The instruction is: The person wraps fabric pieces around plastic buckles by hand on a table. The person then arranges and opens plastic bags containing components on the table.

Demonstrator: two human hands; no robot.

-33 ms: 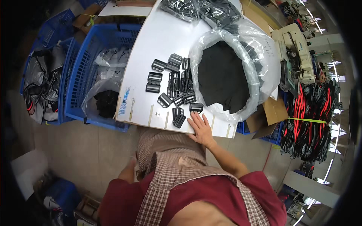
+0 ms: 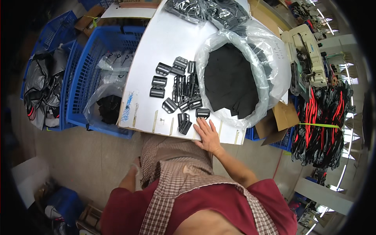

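The right hand (image 2: 208, 135) lay flat at the near edge of the white table (image 2: 147, 70), fingers loosely spread and gripping nothing; its fingertips were right at a single black buckle (image 2: 202, 113), though whether they touched it could not be told. The left forearm (image 2: 128, 181) hung beside the checked apron (image 2: 166, 184), where its hand was too unclear to tell how open it was or what it held. More black buckles (image 2: 180, 85) sat clustered on the table, left of a clear plastic bag (image 2: 264, 86) filled with black pieces (image 2: 231, 78). A blue basket (image 2: 80, 74) stood to the left.
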